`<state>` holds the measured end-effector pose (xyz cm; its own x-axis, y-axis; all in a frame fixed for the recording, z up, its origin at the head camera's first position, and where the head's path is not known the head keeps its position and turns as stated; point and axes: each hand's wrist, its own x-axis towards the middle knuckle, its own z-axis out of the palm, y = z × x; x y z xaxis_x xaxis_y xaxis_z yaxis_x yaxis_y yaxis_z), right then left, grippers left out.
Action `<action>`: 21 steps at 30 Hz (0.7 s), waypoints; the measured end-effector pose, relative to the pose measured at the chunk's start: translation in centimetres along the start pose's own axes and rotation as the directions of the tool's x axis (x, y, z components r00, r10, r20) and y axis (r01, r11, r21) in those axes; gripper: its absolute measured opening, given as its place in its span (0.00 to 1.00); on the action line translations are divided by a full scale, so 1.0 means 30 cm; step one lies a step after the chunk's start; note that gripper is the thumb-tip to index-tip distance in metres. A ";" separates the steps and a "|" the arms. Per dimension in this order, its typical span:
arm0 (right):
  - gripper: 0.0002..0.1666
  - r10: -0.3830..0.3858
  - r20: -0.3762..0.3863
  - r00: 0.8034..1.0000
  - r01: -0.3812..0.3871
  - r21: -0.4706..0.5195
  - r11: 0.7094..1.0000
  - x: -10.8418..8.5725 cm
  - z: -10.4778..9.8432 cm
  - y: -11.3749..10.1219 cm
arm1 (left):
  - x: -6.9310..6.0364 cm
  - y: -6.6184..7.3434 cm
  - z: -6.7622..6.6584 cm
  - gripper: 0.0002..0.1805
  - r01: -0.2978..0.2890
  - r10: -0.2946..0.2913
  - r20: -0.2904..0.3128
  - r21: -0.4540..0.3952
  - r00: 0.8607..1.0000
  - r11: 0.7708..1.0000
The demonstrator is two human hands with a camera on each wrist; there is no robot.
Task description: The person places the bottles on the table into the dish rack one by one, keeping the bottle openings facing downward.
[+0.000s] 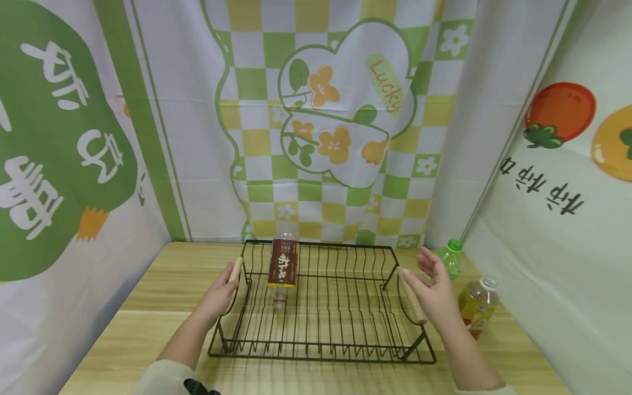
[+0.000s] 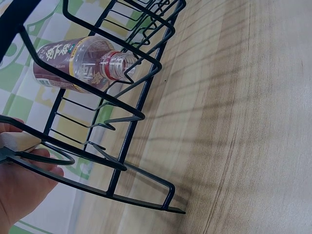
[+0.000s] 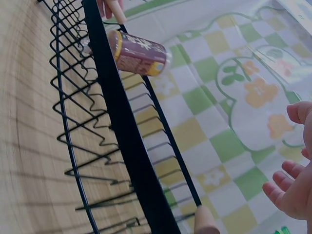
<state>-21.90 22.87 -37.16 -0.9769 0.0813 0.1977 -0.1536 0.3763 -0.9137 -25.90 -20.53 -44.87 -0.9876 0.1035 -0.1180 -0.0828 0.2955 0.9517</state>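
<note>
A black wire dish rack with wooden handles stands in front of me, over the wooden table. My left hand grips its left handle; in the left wrist view the fingers curl round the wood. An empty clear bottle with a dark red label lies in the rack toward the left, its neck pointing at me. Beside the right handle is my right hand, fingers loosely spread. The right wrist view shows that hand apart from the handle, holding nothing.
Right of the rack stand a green bottle, partly behind my right hand, and a bottle with a yellow label, close to my right forearm. A patterned cloth hangs behind the table, with printed sheets at both sides.
</note>
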 end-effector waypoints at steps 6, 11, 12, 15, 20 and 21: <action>0.47 0.021 -0.080 0.997 -0.028 -0.081 0.996 -0.030 -0.064 0.025 | 0.003 0.000 0.000 0.34 -0.005 0.005 -0.002 0.006 1.000 1.000; 0.45 0.026 -0.164 0.986 -0.041 -0.089 0.995 -0.036 -0.109 0.061 | 0.007 -0.001 0.001 0.35 0.006 -0.006 -0.002 0.015 1.000 1.000; 0.45 0.027 -0.182 0.983 -0.044 -0.090 0.995 -0.036 -0.118 0.068 | 0.008 -0.001 0.001 0.35 0.007 -0.007 -0.003 0.018 1.000 1.000; 0.44 0.041 -0.223 0.974 -0.064 -0.100 0.993 -0.039 -0.147 0.088 | 0.007 -0.001 0.001 0.35 0.007 -0.007 0.000 0.020 1.000 1.000; 0.47 0.110 -0.254 0.961 -0.144 -0.118 0.983 -0.052 -0.197 0.117 | 0.001 0.001 -0.001 0.35 0.008 -0.008 0.002 0.016 1.000 1.000; 0.47 0.123 -0.258 0.958 -0.158 -0.120 0.980 -0.055 -0.206 0.124 | -0.001 0.002 -0.001 0.35 0.009 -0.009 0.002 0.015 1.000 1.000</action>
<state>-19.94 29.85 -38.67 -0.9167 0.3624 0.1685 0.0218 0.4666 -0.8842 -25.89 -20.54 -44.81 -0.9866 0.1027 -0.1267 -0.0892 0.3104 0.9464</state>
